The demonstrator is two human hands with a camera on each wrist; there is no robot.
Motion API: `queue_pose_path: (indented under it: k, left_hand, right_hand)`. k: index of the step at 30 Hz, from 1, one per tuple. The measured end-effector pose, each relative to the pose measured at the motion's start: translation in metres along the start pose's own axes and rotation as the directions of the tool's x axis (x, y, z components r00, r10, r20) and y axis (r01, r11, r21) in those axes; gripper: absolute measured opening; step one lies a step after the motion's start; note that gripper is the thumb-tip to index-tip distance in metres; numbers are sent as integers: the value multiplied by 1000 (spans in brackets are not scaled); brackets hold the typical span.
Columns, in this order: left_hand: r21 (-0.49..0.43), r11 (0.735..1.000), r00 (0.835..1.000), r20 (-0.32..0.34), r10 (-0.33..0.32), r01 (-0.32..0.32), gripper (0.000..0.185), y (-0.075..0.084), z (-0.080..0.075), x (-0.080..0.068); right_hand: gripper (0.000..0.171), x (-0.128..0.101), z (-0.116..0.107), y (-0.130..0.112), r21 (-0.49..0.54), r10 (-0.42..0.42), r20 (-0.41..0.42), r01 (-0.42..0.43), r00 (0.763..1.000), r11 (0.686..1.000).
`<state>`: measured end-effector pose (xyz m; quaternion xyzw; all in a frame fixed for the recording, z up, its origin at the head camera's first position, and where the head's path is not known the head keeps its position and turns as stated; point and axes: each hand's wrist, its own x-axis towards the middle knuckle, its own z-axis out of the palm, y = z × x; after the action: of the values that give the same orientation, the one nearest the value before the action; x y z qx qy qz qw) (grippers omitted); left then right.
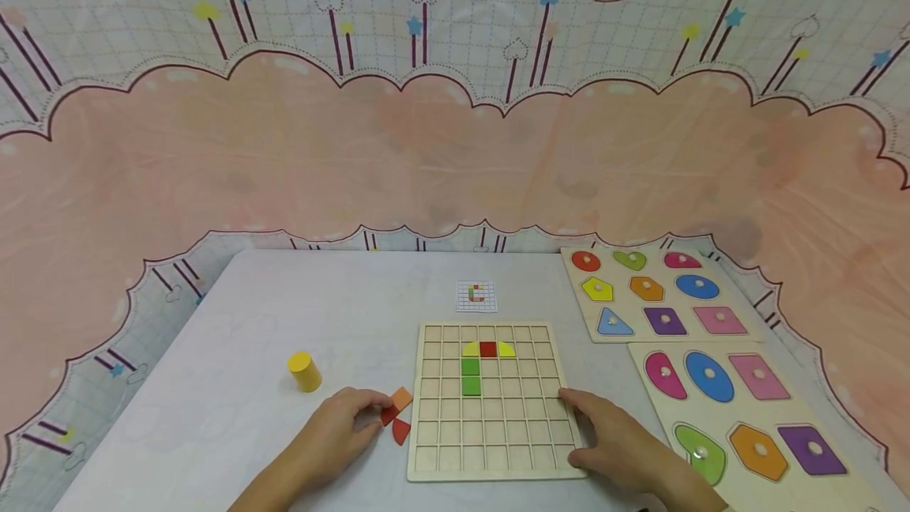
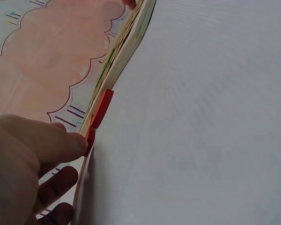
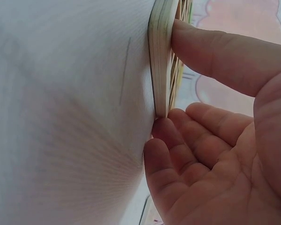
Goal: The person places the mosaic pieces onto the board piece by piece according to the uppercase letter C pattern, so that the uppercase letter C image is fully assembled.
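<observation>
My left hand (image 1: 340,431) is at the left side of the wooden grid board (image 1: 498,457), pinching a small red piece (image 1: 389,414) between thumb and index finger; its shape is partly hidden. An orange square (image 1: 402,397) and a red quarter-circle piece (image 1: 401,431) lie right beside those fingertips. My right hand (image 1: 622,441) rests against the board's right edge, thumb and fingers spread and loosely bent. On the grid sit a red square (image 1: 488,349) between two yellow quarter-circle pieces (image 1: 506,350), and two green squares (image 1: 471,386) below the left one.
A small pattern card (image 1: 486,306) lies behind the board. To the left stands a yellow cylinder (image 1: 304,372). Two wooden puzzle boards with knobbed coloured shapes, a far one (image 1: 626,314) and a near one (image 1: 711,409), lie at the right. A patterned cloth (image 1: 426,156) hangs behind the table.
</observation>
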<state>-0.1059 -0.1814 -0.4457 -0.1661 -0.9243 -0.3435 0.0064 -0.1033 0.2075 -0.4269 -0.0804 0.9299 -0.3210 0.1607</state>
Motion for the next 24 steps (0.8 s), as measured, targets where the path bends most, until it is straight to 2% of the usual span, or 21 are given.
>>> queue_pose_path:
  k: [9, 14, 24]
  left_hand:
    - [51, 999, 1000, 3, -13, 12, 30, 0, 2, 3]
    - [81, 997, 1000, -23, -4, 6, 27, 0, 3, 5]
    - [99, 990, 994, -65, -93, 99, 27, 1, 1, 5]
  right_hand:
    - [80, 1, 1, -1, 0, 21, 5, -21, 1000, 1000]
    - [80, 1, 2, -1, -3, 19, 1, -19, 1000, 1000]
    - [80, 1, 2, -2, -6, 39, 1, -39, 999, 999]
